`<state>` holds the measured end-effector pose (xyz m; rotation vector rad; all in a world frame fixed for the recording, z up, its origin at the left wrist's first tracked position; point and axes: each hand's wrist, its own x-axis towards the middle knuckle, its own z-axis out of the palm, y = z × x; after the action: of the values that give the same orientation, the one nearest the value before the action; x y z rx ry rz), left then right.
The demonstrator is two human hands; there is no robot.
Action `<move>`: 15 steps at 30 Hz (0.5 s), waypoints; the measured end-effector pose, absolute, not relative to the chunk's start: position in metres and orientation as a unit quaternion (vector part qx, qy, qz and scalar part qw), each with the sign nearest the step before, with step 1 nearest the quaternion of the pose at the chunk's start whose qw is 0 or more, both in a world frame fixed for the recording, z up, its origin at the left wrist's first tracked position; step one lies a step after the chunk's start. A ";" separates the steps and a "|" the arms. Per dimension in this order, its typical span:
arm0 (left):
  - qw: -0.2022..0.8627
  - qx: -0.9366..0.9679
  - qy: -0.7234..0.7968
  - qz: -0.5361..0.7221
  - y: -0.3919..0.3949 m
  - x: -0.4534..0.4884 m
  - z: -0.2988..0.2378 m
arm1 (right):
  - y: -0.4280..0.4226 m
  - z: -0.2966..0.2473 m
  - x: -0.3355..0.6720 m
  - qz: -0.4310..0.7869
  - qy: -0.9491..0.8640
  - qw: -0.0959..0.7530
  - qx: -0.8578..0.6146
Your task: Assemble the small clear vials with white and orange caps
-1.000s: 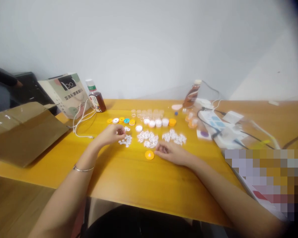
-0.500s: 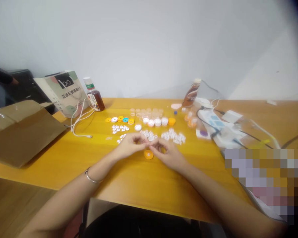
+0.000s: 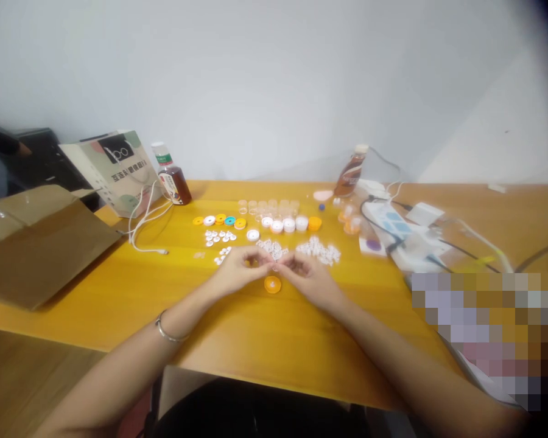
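My left hand (image 3: 246,267) and my right hand (image 3: 304,272) meet fingertip to fingertip above the table. Both are closed in a pinch around something tiny and pale, too small to name. Just below the fingertips lies an orange round cap (image 3: 273,285) with a small white piece at its centre. Behind the hands are two heaps of small white pieces, one partly covered by my fingers (image 3: 270,248) and one farther right (image 3: 318,250). Small white discs (image 3: 220,236) lie to the left, some next to my left hand.
A row of coloured caps (image 3: 230,221), white and orange lids (image 3: 289,225) and clear cups (image 3: 273,207) stands farther back. A cardboard box (image 3: 45,249), paper bag (image 3: 119,170) and bottle (image 3: 173,179) are left. Another bottle (image 3: 351,173) and a power strip (image 3: 386,219) with cables are right.
The fingertips have shifted very slightly while staying together. The view has moved a little; objects on the table keep their places.
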<state>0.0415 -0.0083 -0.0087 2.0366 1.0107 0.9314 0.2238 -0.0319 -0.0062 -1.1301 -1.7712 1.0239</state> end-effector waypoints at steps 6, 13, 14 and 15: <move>0.132 0.870 0.259 0.398 -0.007 0.038 -0.006 | -0.028 -0.004 0.227 0.466 -0.666 0.401 -0.422; 0.030 0.895 0.240 0.376 -0.005 0.039 -0.010 | -0.025 -0.008 0.227 0.490 -0.662 0.394 -0.408; 0.029 0.895 0.242 0.373 -0.005 0.039 -0.011 | -0.025 -0.009 0.227 0.490 -0.662 0.394 -0.408; 0.030 0.896 0.243 0.371 -0.005 0.039 -0.010 | -0.025 -0.009 0.226 0.490 -0.661 0.394 -0.408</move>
<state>0.0388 -0.0049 -0.0105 2.7613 0.7506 1.1439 0.2263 -0.0247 -0.0087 -1.0357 -1.6778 1.2440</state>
